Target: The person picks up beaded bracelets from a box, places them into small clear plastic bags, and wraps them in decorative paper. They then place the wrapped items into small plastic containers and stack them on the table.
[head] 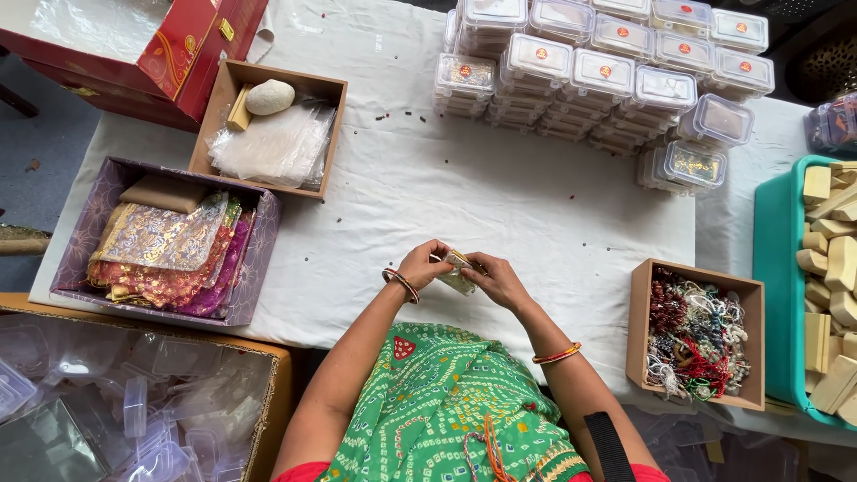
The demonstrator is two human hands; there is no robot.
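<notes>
Just below the middle of the frame, over the white cloth [500,205], the left hand [423,266] and right hand [496,279] meet, both pinching a small gold-patterned pouch [459,271] between fingertips and thumbs. At the lower right sits a brown box of beaded threads [695,335], with a teal tray of wooden blocks [775,286] beyond it. Stacked clear plastic boxes [607,76] fill the upper right. At the left, a purple box of shiny fabric pouches [165,243].
</notes>
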